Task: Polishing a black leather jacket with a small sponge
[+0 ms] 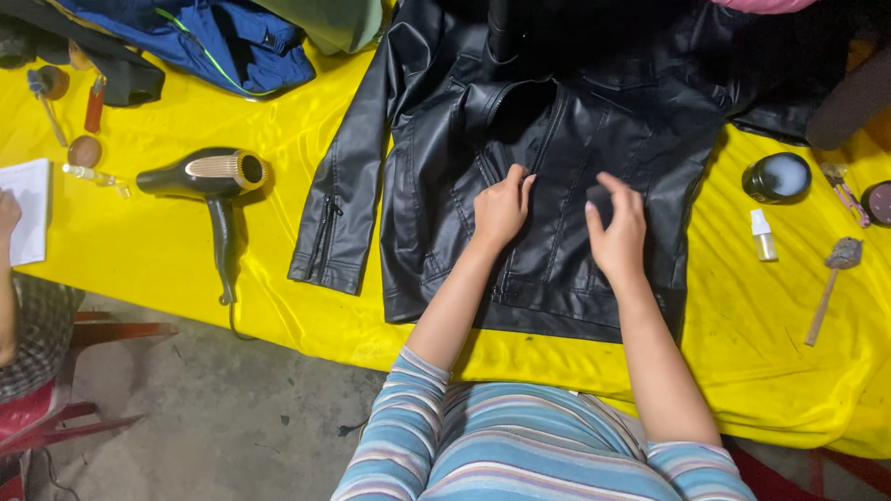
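Nearest to me, at the table's front edge, my striped sleeves lead out to both bare forearms over the yellow table cover point(278, 306). My left hand point(501, 209) lies palm down on the front of the black leather jacket point(566, 139), fingers extended and close together, pressing flat near the centre zip; it grips nothing. My right hand point(617, 232) rests just beside it on the same front panel, fingers loosely curled, fingertips on the leather; it holds nothing either. The jacket lies spread flat in the middle of the table, collar away from me, hem toward me, one sleeve point(343, 195) angled out to my left.

Left of the jacket, well apart from it, a black hair dryer point(209, 181) with a gold grille lies on its side. Right of the jacket stand a round black tin point(778, 176) and a small spray bottle point(763, 235), with a dirty brush point(831, 283) beyond them. At the far left corner lies a blue garment point(223, 42). Another person's hand point(7, 213) rests by a white notepad point(28, 209) at the left edge.
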